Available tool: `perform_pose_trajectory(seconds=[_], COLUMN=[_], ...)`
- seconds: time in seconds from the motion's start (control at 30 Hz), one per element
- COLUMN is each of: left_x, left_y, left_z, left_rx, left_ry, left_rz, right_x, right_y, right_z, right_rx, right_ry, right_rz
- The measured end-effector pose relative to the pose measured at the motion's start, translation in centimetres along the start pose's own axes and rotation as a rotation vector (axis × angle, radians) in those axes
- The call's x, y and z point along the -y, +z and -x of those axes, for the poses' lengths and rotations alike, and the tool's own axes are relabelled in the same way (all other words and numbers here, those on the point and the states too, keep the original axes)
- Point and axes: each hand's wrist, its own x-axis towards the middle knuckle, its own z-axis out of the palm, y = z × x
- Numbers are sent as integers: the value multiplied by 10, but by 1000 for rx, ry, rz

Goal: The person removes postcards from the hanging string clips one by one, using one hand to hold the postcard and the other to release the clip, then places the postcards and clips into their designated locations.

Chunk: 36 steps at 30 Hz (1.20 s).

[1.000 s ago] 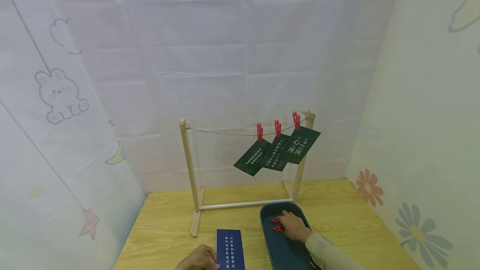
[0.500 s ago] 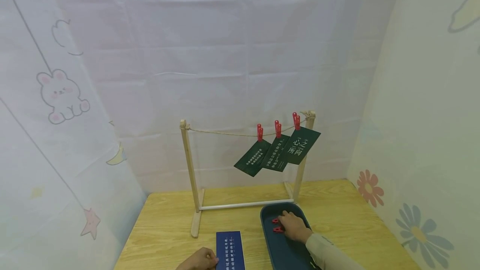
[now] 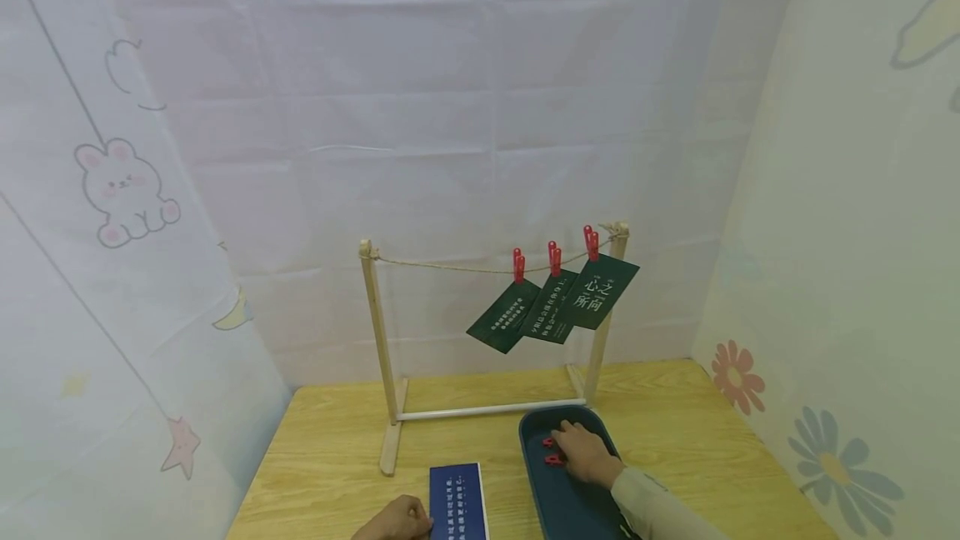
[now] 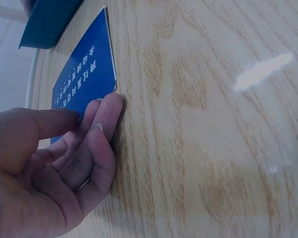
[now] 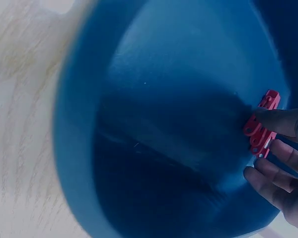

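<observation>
At the near edge of the head view, my left hand [image 3: 396, 519] pinches the left side of a dark blue card [image 3: 456, 498] with white writing. The left wrist view has the thumb on top of the card [image 4: 87, 64] and the other fingers curled beneath its edge, low over the wood. My right hand [image 3: 587, 452] reaches into a dark blue tray [image 3: 536, 482]. Thumb and fingers close around red clothespins [image 5: 261, 124] at the tray's end, the thumb covering part of one. Two red clothespins [image 3: 553, 460] show left of that hand in the head view.
Behind stands a wooden frame [image 3: 380, 332] with a sagging string [image 3: 442, 266]. Red clothespins [image 3: 556, 258] hold three dark green cards [image 3: 603, 290] at its right half. A white bar [image 3: 491, 410] joins the feet. The wooden table [image 3: 322, 432] meets printed cloth walls.
The left hand and the blue card have shifted slightly toward me and a little left. The right hand has stayed at the clothespins in the tray.
</observation>
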Motion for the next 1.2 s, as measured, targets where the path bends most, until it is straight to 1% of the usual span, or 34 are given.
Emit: perform_pose_trajectory(seconds=[0.1,0.2,0.23,0.37,0.5,0.63,0.67,0.77,0.87,0.97,1.07,1.2], left_x=[0,0,0,1,-1,-3,-4,-6,-8,-10,-10,-13], left_y=[0,0,0,1,0,-2,-2,-3,-3,-1,0,0], left_z=[-1,-2,-2,-4,-4,-4,-4,-6,-9,-11,-13,-16], left_rx=[-8,-7,-6,-8,-14,-17,-21,-35,-39,-28,-20,-44], left_ry=[-26,-47,-45,-18,14,82,97,134,156,164,167,205], left_rz=[-1,-9,-13,-38,-32,-19,-21,-28,-12,28,61,57], right_x=[0,1,2,4,3,5,5,4,1,-3,-4,-2], right_y=[-2,-8,-11,-21,-26,-34,-37,-51,-68,-84,-97,-111], right_z=[0,1,2,4,1,-3,-5,-9,-15,-19,-23,-28], right_rx=[-6,-11,-12,-65,-136,-197,-226,-300,-354,-377,-401,-448], right_ry=[-3,-6,-13,-67,-112,-135,-153,-195,-237,-253,-254,-243], right_rz=[-4,-26,-32,-30,-30,-46,-50,-52,-78,-117,-131,-78])
